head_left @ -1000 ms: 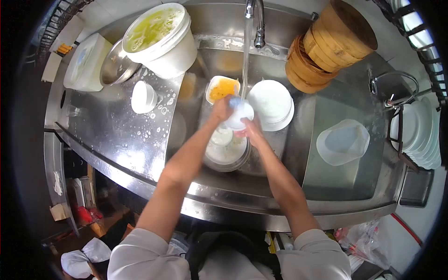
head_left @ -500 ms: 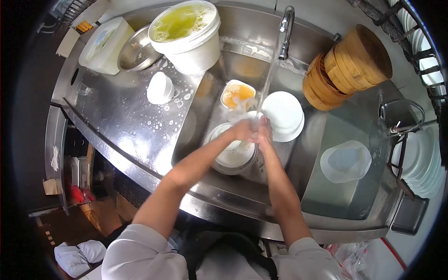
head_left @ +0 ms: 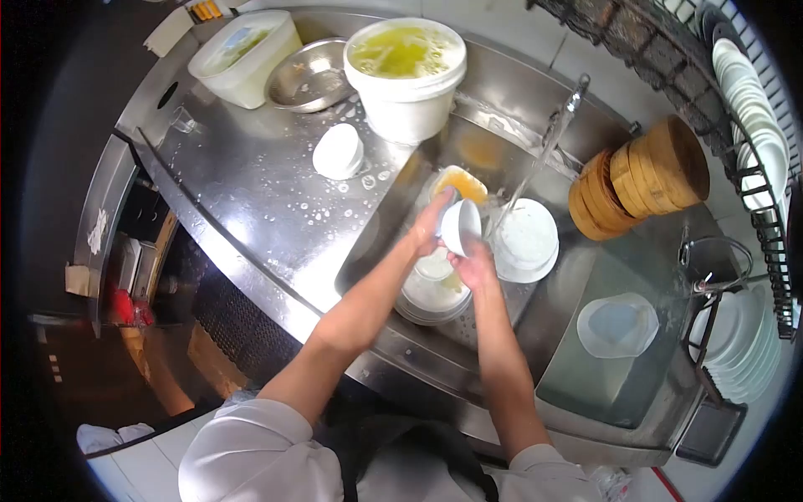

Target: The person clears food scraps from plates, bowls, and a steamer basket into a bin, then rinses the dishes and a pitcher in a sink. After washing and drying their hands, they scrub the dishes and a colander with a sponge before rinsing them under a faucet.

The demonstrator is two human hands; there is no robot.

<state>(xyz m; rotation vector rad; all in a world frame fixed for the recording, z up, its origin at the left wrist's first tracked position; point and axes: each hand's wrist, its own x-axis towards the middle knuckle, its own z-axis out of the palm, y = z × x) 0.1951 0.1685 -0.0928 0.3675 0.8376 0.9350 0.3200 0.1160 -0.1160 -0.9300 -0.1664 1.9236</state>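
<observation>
My left hand (head_left: 430,224) grips the left side of a small white bowl (head_left: 462,227), which is tilted with its opening facing right. The fingers of my right hand (head_left: 476,266) close on the bowl's lower right edge. Water runs from the faucet (head_left: 562,117) just right of the bowl, onto a stack of white plates (head_left: 527,234). Below my hands lies a pile of foamy white dishes (head_left: 435,293), partly covered by them. Behind the bowl, a white container (head_left: 477,184) holds orange liquid.
A white bucket (head_left: 406,109) of yellow-green liquid, a metal bowl (head_left: 309,75), a plastic tub (head_left: 244,71) and stacked white bowls (head_left: 339,152) stand on the left counter. Bamboo steamers (head_left: 640,180) sit at right. A translucent container (head_left: 617,325) rests in the water-filled basin.
The bowl has come up into clear view between my hands, which are now farther apart and away from the water stream. The camera view has shifted and turned.
</observation>
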